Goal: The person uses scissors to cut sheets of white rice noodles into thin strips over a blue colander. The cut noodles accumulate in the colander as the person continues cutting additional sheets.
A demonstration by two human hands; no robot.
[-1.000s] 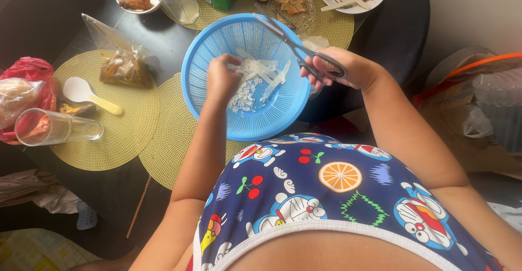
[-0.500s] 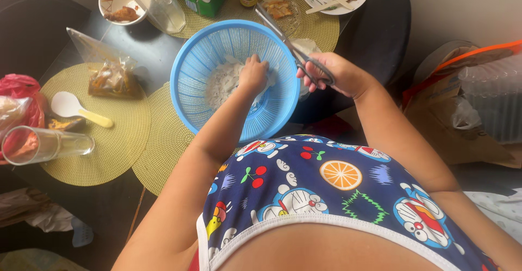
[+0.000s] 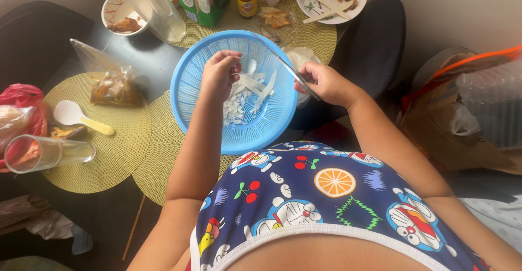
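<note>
A round blue plastic colander (image 3: 190, 80) rests on the table in front of me, holding pale white strips (image 3: 255, 88) and small cut pieces. My left hand (image 3: 220, 75) is raised over the colander, its fingers pinching a bunch of those strips, which hang toward the right. My right hand (image 3: 323, 83) is at the colander's right rim, gripping grey scissors (image 3: 288, 69) whose blades point up and left toward the strips.
Woven yellow placemats (image 3: 125, 140) lie on the dark table. On the left are a tipped glass (image 3: 49, 152), a white spoon (image 3: 76, 116), a food bag (image 3: 111, 83) and a red bag (image 3: 24, 94). Bottles, a carton, a bowl and a plate crowd the far edge. Bags stand at the right.
My left hand has come up out of the colander's bottom, lifting white strips. The right hand has turned the scissors inward toward the strips.
</note>
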